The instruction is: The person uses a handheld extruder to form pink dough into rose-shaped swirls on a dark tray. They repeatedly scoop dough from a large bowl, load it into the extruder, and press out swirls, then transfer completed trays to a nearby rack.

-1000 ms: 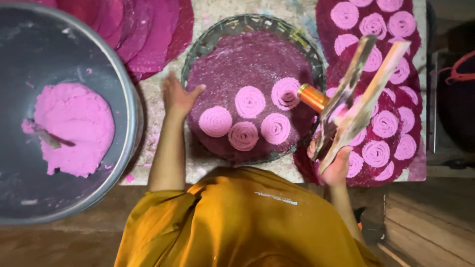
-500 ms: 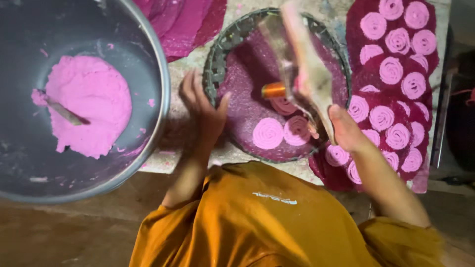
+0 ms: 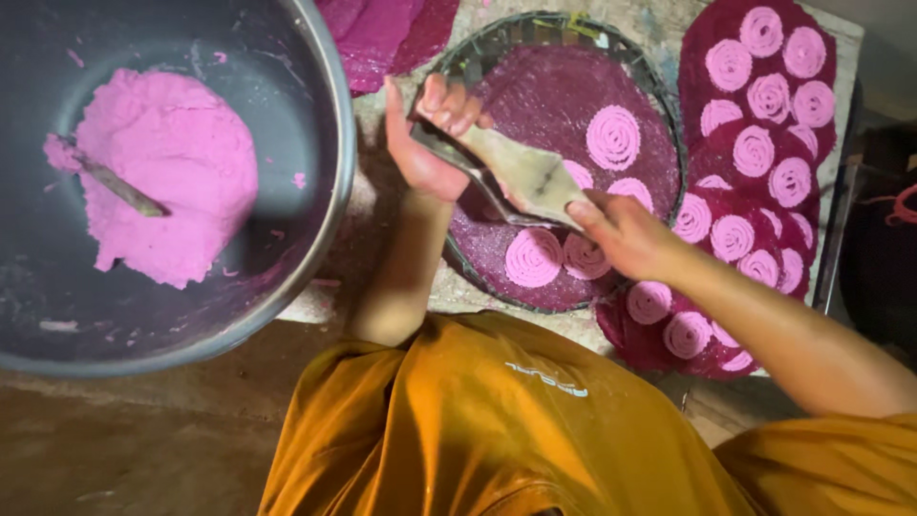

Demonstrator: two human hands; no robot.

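My left hand and my right hand both grip a long metal press tool, held flat over a round woven tray. The left hand holds its far end, the right hand its near end. A dark purple cloth on the tray carries several pink spiral coils of dough. Part of the tool lies hidden under my fingers.
A large grey metal bowl at the left holds a mound of pink dough with a utensil stuck in it. At the right, more pink coils lie on purple cloths. Pink cloths sit at the top.
The tool was raised upright over the tray in my right hand; it is now lowered flat, and my left hand has come off the tray edge and grasped its other end.
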